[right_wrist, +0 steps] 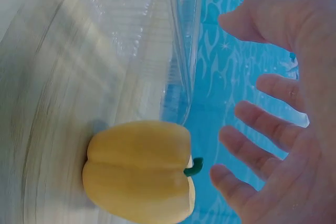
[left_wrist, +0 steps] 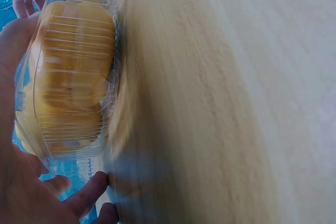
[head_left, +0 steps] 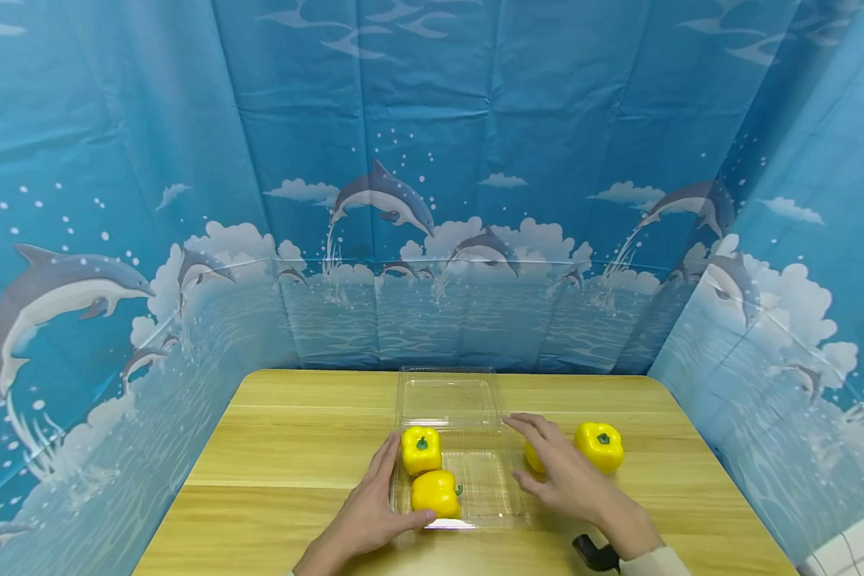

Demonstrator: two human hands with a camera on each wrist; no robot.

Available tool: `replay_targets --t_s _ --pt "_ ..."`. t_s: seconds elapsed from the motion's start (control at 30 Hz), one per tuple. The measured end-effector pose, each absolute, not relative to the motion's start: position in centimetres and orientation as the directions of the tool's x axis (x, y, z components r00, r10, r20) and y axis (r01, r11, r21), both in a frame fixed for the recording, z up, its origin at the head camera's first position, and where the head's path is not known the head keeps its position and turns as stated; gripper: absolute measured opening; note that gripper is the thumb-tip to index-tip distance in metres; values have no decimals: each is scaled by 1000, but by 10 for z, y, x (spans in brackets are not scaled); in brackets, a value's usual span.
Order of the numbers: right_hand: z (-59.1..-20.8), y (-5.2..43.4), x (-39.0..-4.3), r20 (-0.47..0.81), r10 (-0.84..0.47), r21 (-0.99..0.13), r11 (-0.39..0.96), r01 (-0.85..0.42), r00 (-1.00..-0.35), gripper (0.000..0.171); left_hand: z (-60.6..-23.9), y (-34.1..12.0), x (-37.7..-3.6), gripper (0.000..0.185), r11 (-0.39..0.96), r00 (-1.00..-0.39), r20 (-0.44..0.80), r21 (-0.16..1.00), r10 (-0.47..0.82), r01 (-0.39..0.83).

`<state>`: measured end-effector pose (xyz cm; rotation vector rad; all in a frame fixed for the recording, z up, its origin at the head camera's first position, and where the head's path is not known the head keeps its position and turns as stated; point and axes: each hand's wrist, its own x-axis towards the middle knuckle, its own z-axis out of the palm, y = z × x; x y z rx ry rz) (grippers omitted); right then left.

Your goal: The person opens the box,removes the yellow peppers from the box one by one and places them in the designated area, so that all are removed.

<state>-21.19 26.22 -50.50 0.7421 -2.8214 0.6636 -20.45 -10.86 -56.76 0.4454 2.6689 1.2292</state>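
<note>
Two yellow peppers (head_left: 428,470) sit in the left half of the clear clamshell box (head_left: 486,488), which lies open on the wooden table (head_left: 288,448) with its lid (head_left: 449,398) folded back toward the curtain. The left hand (head_left: 370,512) rests with straight fingers against the box's left wall, thumb at the front rim. The right hand (head_left: 565,472) hovers open, fingers spread, over a third pepper (right_wrist: 139,169) lying just outside the box's right wall — grasping nothing yet. A fourth pepper (head_left: 599,446) stands a little farther right. The peppers look light, smooth and rather slippery, probably best cupped round the body, not taken by the short green stem. The box is thin, flexible plastic, likely to buckle or slide if squeezed — steadying it low at the wall seems wise.
</note>
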Motion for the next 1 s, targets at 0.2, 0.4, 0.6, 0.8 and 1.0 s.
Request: replay_targets --t_s 0.2,0.4,0.6,0.8,1.0 --pt "-502 255 -210 217 -446 -423 759 -496 -868 84 -569 -108 -205 144 620 -942 -38 761 333 189" --pt "-503 250 -212 187 -467 -463 734 -497 -864 82 -570 -107 -205 144 617 -943 -37 764 330 186" --pt "-504 245 -214 145 -495 -502 709 -495 -857 81 -568 -107 -204 144 613 -942 -38 768 334 186" --pt "-503 240 -216 106 -502 -523 706 -477 -858 79 -567 -107 -203 144 614 -942 -31 765 335 193" --pt "-500 235 -219 69 -507 -554 697 -455 -859 78 -566 -108 -203 144 620 -942 -28 760 334 197"
